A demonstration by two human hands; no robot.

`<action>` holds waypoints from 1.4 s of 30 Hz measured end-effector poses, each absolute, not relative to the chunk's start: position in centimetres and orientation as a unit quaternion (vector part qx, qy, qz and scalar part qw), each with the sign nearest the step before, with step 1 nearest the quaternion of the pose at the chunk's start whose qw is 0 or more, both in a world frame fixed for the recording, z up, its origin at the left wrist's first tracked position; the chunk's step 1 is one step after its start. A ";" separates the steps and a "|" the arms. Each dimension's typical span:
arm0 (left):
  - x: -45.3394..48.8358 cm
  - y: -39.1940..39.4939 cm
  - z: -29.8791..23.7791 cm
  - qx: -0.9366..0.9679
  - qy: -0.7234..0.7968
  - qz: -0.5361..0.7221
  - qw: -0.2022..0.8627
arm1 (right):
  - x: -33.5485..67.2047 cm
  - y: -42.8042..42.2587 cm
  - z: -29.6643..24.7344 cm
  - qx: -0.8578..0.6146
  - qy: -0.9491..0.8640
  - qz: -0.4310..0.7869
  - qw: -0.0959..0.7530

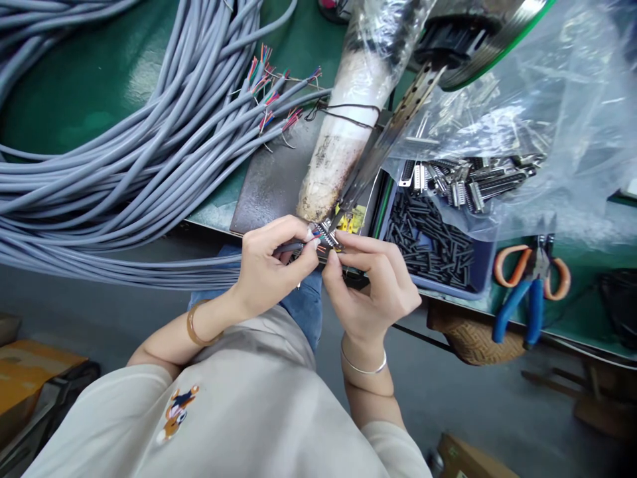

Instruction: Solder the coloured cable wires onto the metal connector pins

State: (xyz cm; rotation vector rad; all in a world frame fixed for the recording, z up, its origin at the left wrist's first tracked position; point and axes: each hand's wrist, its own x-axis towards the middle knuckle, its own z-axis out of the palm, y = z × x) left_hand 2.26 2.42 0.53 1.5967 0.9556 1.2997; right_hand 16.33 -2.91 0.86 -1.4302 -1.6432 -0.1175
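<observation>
My left hand (271, 262) pinches the stripped end of a grey cable (293, 247), its thin coloured wires fanned out at the fingertips. My right hand (373, 279) grips a small metal multi-pin connector (326, 234) between thumb and fingers. The wires lie against the connector's pins; which of them are joined is too small to tell. Just above the connector is the tip of a soldering iron (365, 162), which slants down from the upper right. A stained white tube (341, 143), partly wrapped in clear plastic, ends right behind my fingertips.
A thick bundle of grey cables (164, 153) with stripped ends covers the left bench. To the right, a blue tray (485, 265) holds short black sleeves (428, 239), with connectors (468, 182) in a plastic bag behind. Blue-handled pliers (522, 305) and orange-handled scissors (512, 265) lie at the edge.
</observation>
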 end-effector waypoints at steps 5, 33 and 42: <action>2.0 2.3 0.3 0.628 0.387 0.502 0.451 | 16.3 -3.2 0.6 -0.584 -0.670 -0.065 0.455; 2.7 2.5 1.6 0.503 0.418 0.519 0.550 | 15.9 -2.7 0.3 -0.567 -0.641 0.019 0.518; 2.9 2.4 1.2 0.556 0.400 0.536 0.494 | 16.2 -2.6 0.3 -0.567 -0.648 0.004 0.508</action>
